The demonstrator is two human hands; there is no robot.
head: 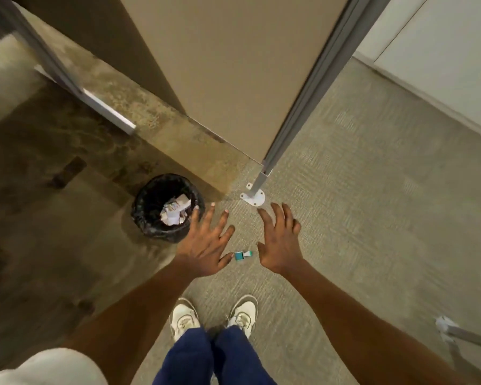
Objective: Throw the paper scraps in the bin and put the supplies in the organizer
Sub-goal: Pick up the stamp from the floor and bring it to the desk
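A small round bin (150,218) lined with a black bag stands on the floor, with white paper scraps (175,212) lying inside it. My left hand (206,243) hovers just right of the bin, fingers spread and empty. My right hand (279,240) hovers further right, also spread and empty. On the carpet between the two hands lies a small teal and white object (242,255), too small to identify. No organizer is in view.
A beige partition panel (233,79) rises ahead, its grey post (264,176) bolted to the floor by a white base plate (252,199). My white shoes (214,318) stand on grey carpet below. A metal leg (467,337) shows at the right edge.
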